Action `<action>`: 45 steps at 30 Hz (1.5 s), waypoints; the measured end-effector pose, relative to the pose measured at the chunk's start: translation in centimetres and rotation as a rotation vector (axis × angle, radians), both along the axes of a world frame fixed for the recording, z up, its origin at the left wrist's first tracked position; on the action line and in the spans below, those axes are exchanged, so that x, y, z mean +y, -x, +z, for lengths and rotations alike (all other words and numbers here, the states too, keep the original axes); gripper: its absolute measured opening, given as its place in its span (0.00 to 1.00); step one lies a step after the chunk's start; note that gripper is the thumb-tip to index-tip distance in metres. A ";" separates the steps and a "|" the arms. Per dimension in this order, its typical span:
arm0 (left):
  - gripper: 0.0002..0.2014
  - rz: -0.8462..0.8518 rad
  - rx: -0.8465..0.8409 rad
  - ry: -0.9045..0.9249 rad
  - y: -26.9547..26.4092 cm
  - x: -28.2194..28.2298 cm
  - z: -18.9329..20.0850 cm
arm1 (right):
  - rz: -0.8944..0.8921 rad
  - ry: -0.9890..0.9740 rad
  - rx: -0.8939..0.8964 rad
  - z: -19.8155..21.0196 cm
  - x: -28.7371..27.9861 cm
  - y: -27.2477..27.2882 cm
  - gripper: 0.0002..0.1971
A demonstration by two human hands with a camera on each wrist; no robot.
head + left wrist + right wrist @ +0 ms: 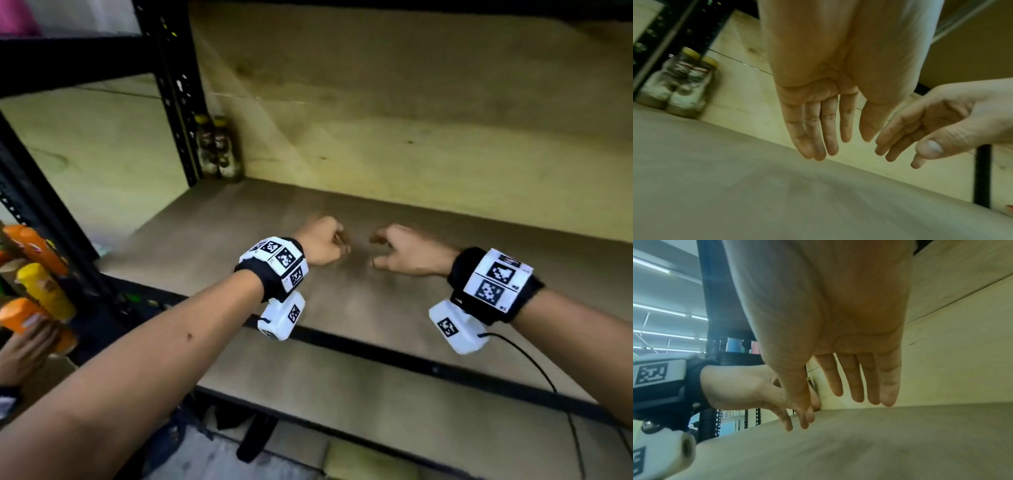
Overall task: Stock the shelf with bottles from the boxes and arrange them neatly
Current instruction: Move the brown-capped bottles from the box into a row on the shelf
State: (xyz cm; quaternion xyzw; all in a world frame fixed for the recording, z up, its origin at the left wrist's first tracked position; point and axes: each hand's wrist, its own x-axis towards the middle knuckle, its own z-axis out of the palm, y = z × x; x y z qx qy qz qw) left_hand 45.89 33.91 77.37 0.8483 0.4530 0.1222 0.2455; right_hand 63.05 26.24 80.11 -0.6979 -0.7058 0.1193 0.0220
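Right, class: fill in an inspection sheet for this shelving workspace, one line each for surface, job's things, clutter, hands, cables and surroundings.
Surface: wooden shelf board, bare under the hands.
Job's things: two yellow-capped bottles upright, side by side in the back left corner; boxes not in view.
Clutter: nothing seen.
Hands: left hand and right hand over the board, fingers relaxed, no grip on anything.
Cables: black cable runs from the right wrist camera over the shelf's front edge.
Surroundings: black metal upright; orange and yellow canisters at left, another person's hand on one.
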 end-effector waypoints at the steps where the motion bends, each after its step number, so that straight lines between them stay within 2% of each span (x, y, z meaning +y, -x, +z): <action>1: 0.07 -0.019 0.011 0.009 -1.7 -2.0 -0.4 | 0.010 0.002 -0.013 -0.2 -2.1 -1.3 0.29; 5: 0.05 -0.082 0.092 0.029 -7.6 -9.5 -2.3 | 0.039 0.036 0.014 -1.7 -9.5 -6.2 0.18; 8: 0.07 -0.055 0.132 -0.045 -9.9 -14.4 -4.2 | 0.024 0.025 0.082 -4.1 -14.5 -9.1 0.12; 11: 0.08 -0.023 0.108 -0.054 -10.3 -18.8 -6.4 | -0.042 -0.022 0.169 -6.5 -19.2 -10.2 0.10; 15: 0.09 -0.080 0.227 0.025 -8.5 -22.6 -10.9 | -0.103 0.046 0.267 -11.3 -23.6 -8.6 0.09; 22: 0.02 -0.193 0.414 0.343 -2.9 -22.4 -22.8 | -0.350 0.363 0.384 -24.2 -26.7 -2.4 0.05; 28: 0.03 -0.137 0.531 0.604 2.4 -24.1 -32.3 | -0.499 0.621 0.411 -34.6 -30.7 1.1 0.09; 32: 0.09 -0.040 0.558 0.729 4.0 -26.4 -38.1 | -0.564 0.723 0.438 -40.2 -33.2 0.4 0.08; 36: 0.10 0.044 0.567 0.790 4.0 -29.5 -44.4 | -0.614 0.747 0.521 -46.9 -35.4 -2.1 0.09; 38: 0.12 0.038 0.602 0.808 3.8 -31.2 -47.9 | -0.670 0.753 0.550 -49.9 -36.6 -3.3 0.10; 41: 0.13 -0.004 0.614 0.818 3.4 -33.0 -53.0 | -0.739 0.745 0.591 -54.7 -37.8 -4.5 0.03; 43: 0.11 -0.013 0.595 0.853 3.1 -34.1 -56.5 | -0.762 0.747 0.596 -58.2 -38.2 -4.9 0.07; 45: 0.15 -0.046 0.595 0.883 3.0 -35.0 -60.3 | -0.810 0.749 0.608 -61.6 -38.4 -5.2 0.11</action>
